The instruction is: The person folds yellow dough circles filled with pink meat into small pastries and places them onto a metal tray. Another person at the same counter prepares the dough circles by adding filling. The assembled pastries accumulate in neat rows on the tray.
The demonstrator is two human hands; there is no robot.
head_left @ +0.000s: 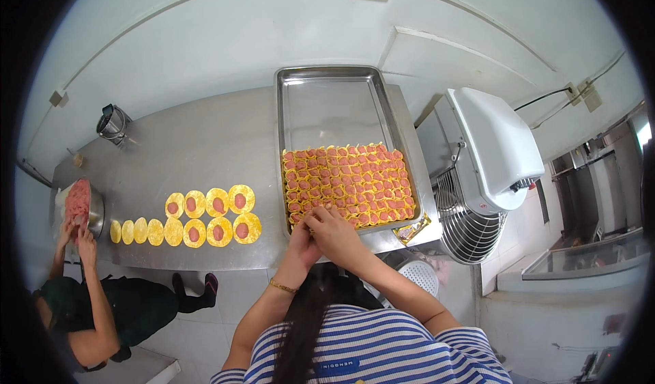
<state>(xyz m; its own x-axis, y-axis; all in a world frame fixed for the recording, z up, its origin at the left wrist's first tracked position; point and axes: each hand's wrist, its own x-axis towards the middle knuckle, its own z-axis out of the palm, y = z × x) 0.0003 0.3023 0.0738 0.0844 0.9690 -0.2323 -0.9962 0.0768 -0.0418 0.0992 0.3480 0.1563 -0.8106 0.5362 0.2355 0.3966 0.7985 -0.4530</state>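
My left hand (304, 246) and my right hand (334, 235) come together over the near edge of a deep steel tray (333, 104). Their fingers are bent and pressed against each other, and whatever lies between them is hidden. Just beyond my fingertips, tight rows of small open-topped dumplings (348, 182), yellow wrappers around pink meat filling, cover the near part of the tray. To the left on the steel table, round yellow wrappers (155, 232) are laid out in two rows. Several of them carry a lump of pink filling (218, 233).
A co-worker's hands (80, 240) are at a steel bowl (95, 210) of pink minced meat at the far left. A metal container (114, 122) stands at the table's back left. Right of the table is a white mixer (495, 148) with a wire guard. A yellow packet (412, 231) lies beside the tray.
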